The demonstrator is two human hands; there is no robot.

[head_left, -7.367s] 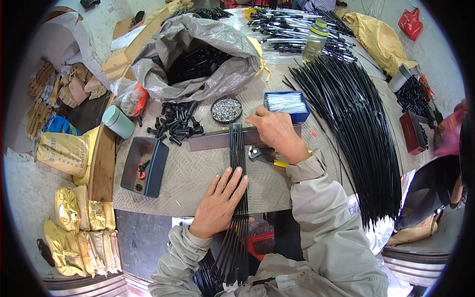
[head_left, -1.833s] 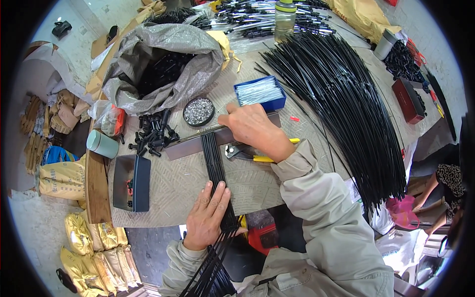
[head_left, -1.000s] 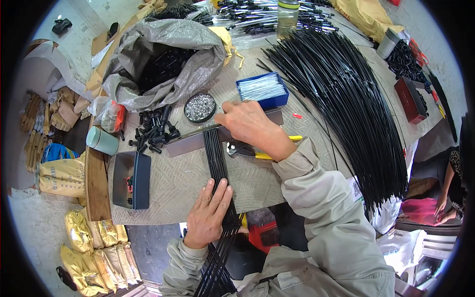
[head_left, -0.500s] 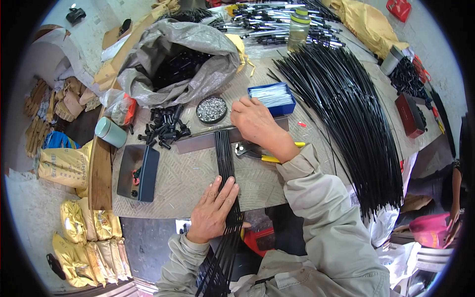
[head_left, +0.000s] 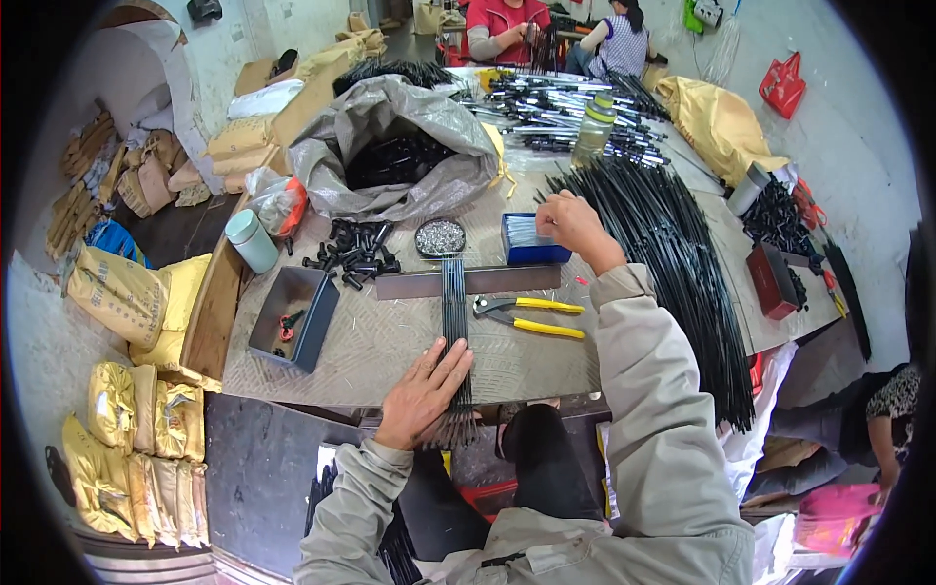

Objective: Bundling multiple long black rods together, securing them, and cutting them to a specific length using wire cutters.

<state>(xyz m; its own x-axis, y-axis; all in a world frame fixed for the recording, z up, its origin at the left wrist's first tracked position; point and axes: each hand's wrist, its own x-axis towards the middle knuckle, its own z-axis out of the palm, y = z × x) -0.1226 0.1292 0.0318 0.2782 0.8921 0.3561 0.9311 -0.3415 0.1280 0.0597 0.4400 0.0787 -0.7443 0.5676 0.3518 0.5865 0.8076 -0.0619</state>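
My left hand lies flat with fingers stretched over a bundle of thin black rods, pressing it near the table's front edge. The rods' far part crosses a grey metal bar. Beyond the bar is a round dish of small shiny metal pieces. My right hand is beside a blue box of thin white sticks, fingers drawn together; whatever they pinch is too small to make out. Between my hands lie yellow-handled pincers, touched by neither.
Black plastic fittings and a dark bin sit at left. Behind stands a grey sack with black parts. A large pile of black rods covers the right side, beside a bottle. Other people sit at the back.
My right hand has moved from above the metal bar to the right, beside the blue box, uncovering the pincers. My left hand stays on the rods. The view has tilted up, showing people behind.
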